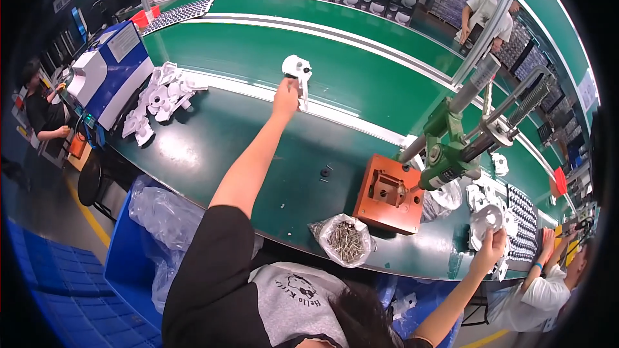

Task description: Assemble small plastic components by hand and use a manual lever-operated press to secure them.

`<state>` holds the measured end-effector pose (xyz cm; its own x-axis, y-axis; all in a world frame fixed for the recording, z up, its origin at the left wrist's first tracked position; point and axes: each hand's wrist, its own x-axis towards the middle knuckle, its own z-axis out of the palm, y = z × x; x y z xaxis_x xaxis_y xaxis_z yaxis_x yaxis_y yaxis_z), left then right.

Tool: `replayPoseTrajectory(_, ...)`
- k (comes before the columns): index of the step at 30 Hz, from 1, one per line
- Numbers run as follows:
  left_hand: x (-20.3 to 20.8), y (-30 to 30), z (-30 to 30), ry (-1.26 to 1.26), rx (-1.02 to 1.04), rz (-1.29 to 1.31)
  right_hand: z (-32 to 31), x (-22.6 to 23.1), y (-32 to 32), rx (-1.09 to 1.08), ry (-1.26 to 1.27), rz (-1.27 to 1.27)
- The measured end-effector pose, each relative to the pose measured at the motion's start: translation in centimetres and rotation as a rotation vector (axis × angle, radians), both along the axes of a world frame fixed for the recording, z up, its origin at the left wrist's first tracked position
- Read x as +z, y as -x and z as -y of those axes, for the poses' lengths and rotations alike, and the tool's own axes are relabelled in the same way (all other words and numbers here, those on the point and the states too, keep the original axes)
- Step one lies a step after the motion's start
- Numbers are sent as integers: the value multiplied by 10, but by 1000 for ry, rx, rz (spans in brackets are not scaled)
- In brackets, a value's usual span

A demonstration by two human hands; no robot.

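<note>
My left hand (286, 99) is stretched far forward over the white rail at the edge of the green belt. Its fingers are closed on a white moulded plastic part (297, 66) with a rounded top and a dark hole. Off to the right, my right hand (493, 249) pinches the lower edge of a greyish-white, bowl-like plastic part (488, 219), beside a pile of similar white parts (477, 196). Between my arms stands a green hand press (445, 154) with an orange fixture block (389, 194) under it. Neither hand touches the press.
A bag of small metal pins (346, 241) sits at the table's front edge. More white parts (164, 96) lie heaped at the left near a blue-and-white machine (106, 74). A tray of dark round pieces (521, 222) is at the right. Co-workers (538, 296) are nearby.
</note>
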<state>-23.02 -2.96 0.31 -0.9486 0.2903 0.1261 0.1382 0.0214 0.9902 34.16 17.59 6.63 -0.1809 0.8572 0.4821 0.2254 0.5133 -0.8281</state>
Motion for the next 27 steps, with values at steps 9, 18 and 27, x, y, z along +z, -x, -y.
replayPoseTrajectory(9,52,-200,52,-175,-743,276,156,5,154,861,672,-423)
replayPoseTrajectory(18,68,-263,71,-440,-624,274,187,6,188,910,695,-293)
replayPoseTrajectory(27,53,-266,71,-348,-650,186,184,7,178,917,691,-121)
